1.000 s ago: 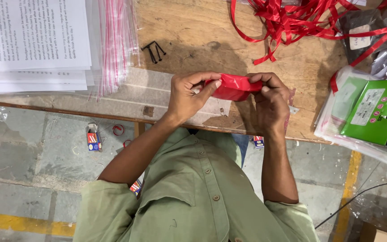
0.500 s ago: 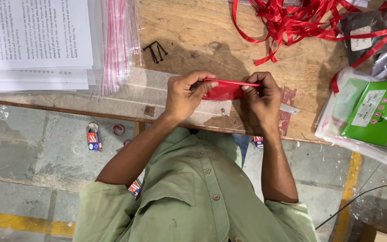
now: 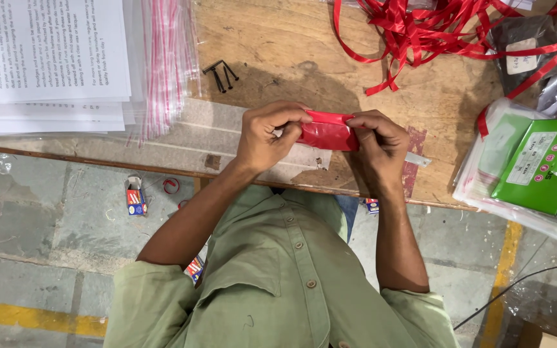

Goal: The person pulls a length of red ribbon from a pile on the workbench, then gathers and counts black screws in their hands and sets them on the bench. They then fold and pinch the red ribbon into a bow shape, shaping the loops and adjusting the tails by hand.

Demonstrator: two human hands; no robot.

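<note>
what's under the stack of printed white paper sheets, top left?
Clear plastic bags with red-striped edges stick out beneath the stack of printed white paper sheets, on the wooden table. Anything deeper is covered.

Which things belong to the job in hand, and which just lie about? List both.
In hand: red folded piece, pinched between left hand and right hand; likely the loose red ribbon.
Lying about: black screws, paper stack, clear bags, green packet.

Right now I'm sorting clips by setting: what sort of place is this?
Probably a packing workbench in a small workshop: a wooden table with stacked leaflets, red ribbon and clear zip bags.
</note>
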